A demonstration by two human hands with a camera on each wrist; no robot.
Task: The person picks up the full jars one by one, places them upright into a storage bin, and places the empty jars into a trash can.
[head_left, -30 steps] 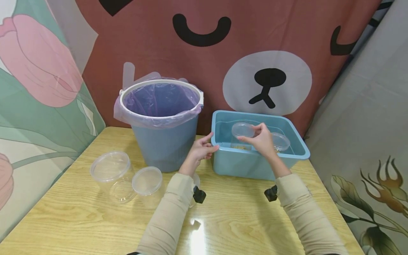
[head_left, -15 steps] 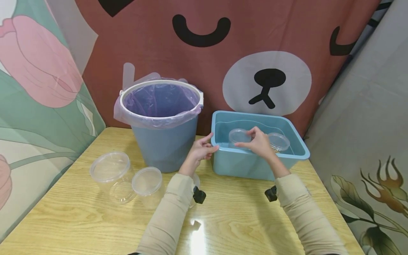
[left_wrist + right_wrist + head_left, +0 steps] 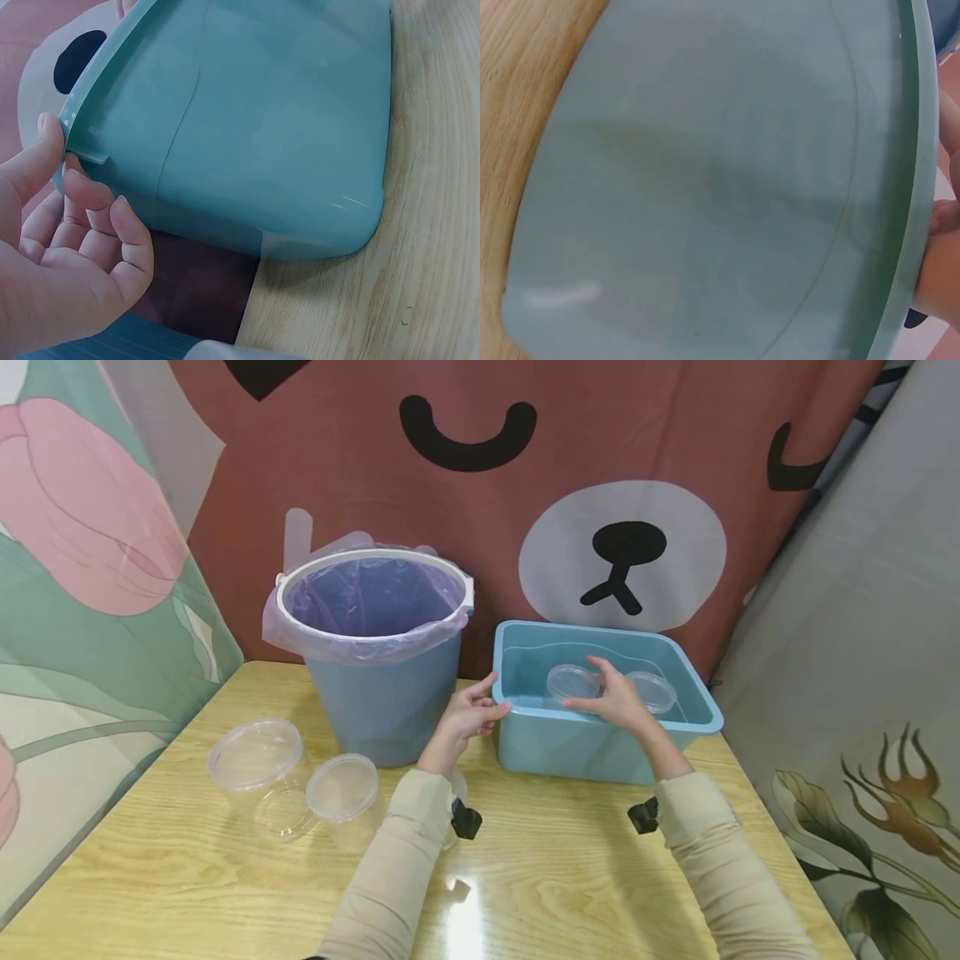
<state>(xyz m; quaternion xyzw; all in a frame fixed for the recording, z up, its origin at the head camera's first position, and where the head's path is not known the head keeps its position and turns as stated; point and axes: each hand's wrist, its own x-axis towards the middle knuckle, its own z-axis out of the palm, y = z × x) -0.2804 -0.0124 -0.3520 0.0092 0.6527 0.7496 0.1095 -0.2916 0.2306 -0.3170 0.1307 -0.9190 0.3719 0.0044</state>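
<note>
A light blue plastic basin (image 3: 573,747) stands at the back right of the table. My left hand (image 3: 467,718) pinches its left rim between thumb and fingers, as the left wrist view also shows. Inside the basin are two clear round lidded containers, a left one (image 3: 572,682) and a right one (image 3: 654,693). My right hand (image 3: 618,697) reaches over the front rim with thumb and index finger spread apart beside the left container's lid. In the right wrist view the basin's wall (image 3: 690,187) hides most of that hand.
A blue bucket (image 3: 382,710) with a purple bag liner stands left of the basin. On the table at left are a large clear tub (image 3: 258,764) and a smaller one (image 3: 345,793). Another clear round piece (image 3: 459,789) is partly hidden by the left sleeve.
The right hand lowered the left container into the basin, then spread its fingers and let go of it. The left hand keeps its hold on the rim.
</note>
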